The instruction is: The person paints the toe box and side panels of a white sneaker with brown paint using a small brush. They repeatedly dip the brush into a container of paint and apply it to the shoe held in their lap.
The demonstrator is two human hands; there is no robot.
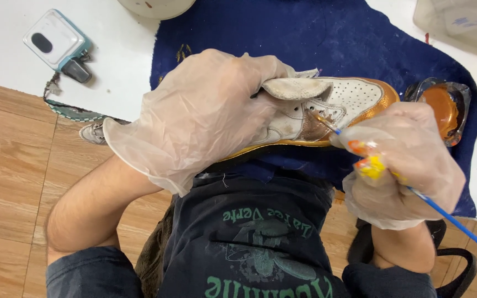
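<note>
The gloved left hand (pixel 197 113) gripped the white perforated leather sneaker (pixel 327 107), steadying it so the gloved right hand (pixel 407 163), pinching a thin blue-handled brush (pixel 448 218), could gild its side.

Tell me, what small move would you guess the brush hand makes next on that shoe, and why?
Probably a short stroke along the side panel: the right hand holds the blue paintbrush with its tip on the sneaker, where copper paint meets bare white leather. The left hand steadies the shoe by holding the tongue back.
</note>
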